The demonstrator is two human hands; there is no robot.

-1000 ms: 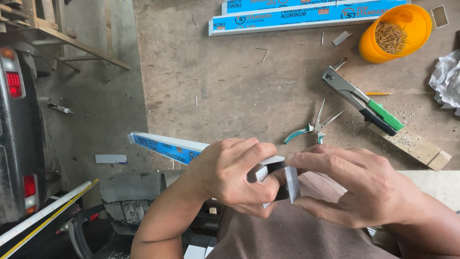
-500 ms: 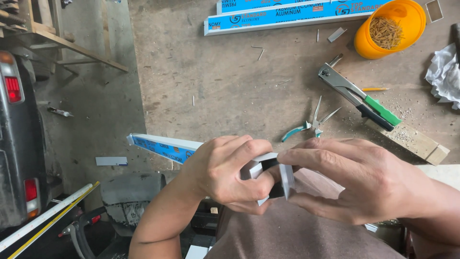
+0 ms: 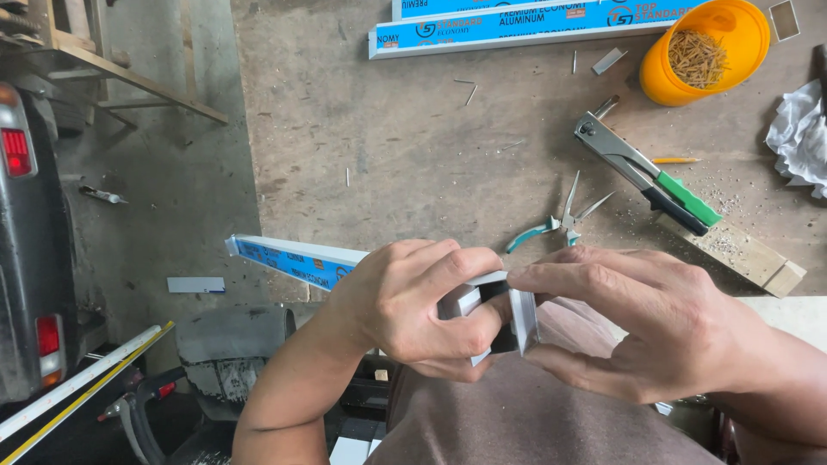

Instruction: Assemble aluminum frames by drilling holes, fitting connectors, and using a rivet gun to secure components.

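Observation:
My left hand point(image 3: 413, 306) and my right hand point(image 3: 637, 319) meet in front of my chest, both gripping short silver aluminium profile pieces point(image 3: 500, 314). The left hand holds one piece from the left, the right hand pinches an upright piece against it at a corner. A long aluminium bar with blue film point(image 3: 293, 258) runs out leftwards from behind my left hand. My fingers hide most of the joint.
On the worn wooden table point(image 3: 388, 138) lie teal-handled pliers point(image 3: 556, 226), a green-handled rivet tool point(image 3: 646, 172), an orange bowl of rivets point(image 3: 706, 47), a wooden block point(image 3: 749, 258), blue-wrapped aluminium bars point(image 3: 534, 21) and crumpled white cloth point(image 3: 801, 129). A vehicle's rear point(image 3: 26, 241) stands at left.
My hands have stayed together on the profile pieces, with the fingers shifting slightly. The view has drifted a little.

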